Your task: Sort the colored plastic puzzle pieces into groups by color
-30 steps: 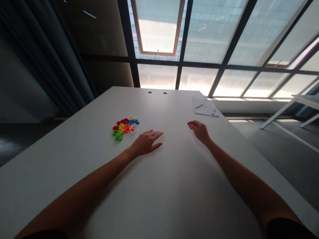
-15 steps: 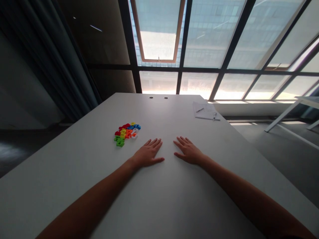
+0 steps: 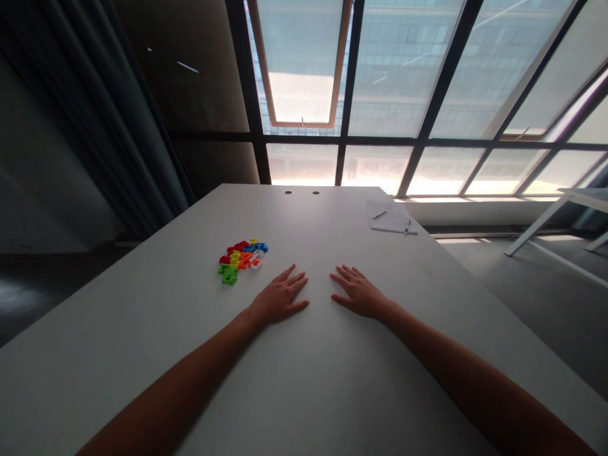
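Observation:
My left hand [image 3: 280, 296] is open, palm down on the white table [image 3: 304, 380], its fingers spread. Across a small gap, my right hand [image 3: 357, 291] also lies open and flat with nothing in it. Beyond my left hand, to its left, sits a loose cluster of small plastic pieces: green ones [image 3: 228, 275] nearest me, yellow ones [image 3: 235, 258] in the middle, red ones [image 3: 238, 246] and blue ones [image 3: 259, 247] at the back, orange ones [image 3: 246, 260] and whitish ones [image 3: 257, 258] on the right. Neither hand touches them.
Sheets of paper [image 3: 387, 212] with pens on them lie at the table's far right. Two round holes [image 3: 288, 192] are near the back edge. A dark curtain [image 3: 95, 107] hangs at left, windows [image 3: 380, 76] stand behind, and another white table [image 3: 565, 199] is at right.
The view has tilted slightly, so the scene sits a little lower. My left hand's fingers have spread apart more and its thumb has shifted slightly left. The plastic pieces have not moved.

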`<action>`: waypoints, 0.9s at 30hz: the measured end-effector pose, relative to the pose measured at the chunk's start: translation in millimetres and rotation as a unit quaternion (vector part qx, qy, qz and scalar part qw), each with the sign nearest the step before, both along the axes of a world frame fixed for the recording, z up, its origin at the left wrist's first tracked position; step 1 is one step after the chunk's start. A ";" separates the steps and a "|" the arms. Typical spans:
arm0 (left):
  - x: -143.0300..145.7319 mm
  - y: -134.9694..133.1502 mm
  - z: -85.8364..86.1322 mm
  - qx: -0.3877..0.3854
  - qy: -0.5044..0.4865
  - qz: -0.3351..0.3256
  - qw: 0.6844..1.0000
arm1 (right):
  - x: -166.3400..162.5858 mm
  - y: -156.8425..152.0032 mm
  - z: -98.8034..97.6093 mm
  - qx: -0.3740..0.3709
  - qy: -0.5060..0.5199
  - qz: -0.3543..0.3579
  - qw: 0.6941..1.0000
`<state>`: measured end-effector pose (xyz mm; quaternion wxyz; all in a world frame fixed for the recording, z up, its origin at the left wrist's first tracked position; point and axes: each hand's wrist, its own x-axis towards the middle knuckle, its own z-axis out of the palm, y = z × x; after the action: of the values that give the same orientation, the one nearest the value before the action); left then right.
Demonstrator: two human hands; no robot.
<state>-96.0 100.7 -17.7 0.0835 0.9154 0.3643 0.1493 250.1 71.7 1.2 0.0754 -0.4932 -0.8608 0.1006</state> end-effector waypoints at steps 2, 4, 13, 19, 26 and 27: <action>1.2 -1.7 0.6 0.006 -0.012 0.002 1.000 | 0.5 0.3 -0.5 -0.004 0.004 0.000 1.000; 2.7 -3.3 1.2 0.006 -0.020 0.007 1.000 | 0.7 0.2 0.0 -0.010 0.005 -0.001 1.000; 7.6 -10.2 8.8 0.016 0.002 0.039 0.999 | -2.3 0.1 2.7 -0.009 0.006 -0.001 1.000; 6.6 -8.9 8.1 0.045 0.023 0.033 0.998 | -2.1 -0.6 2.1 0.001 0.011 -0.001 1.000; 7.1 -8.8 12.3 0.066 0.019 0.042 0.997 | -3.0 -1.6 2.2 0.013 0.004 -0.003 1.000; 7.2 -8.8 12.6 0.070 0.020 0.044 0.996 | -3.2 -1.7 2.0 0.017 0.002 -0.003 1.000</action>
<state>-88.8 91.9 -5.0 0.0055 0.9050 0.3942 0.1598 247.0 70.0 3.1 0.0857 -0.4941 -0.8608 0.0869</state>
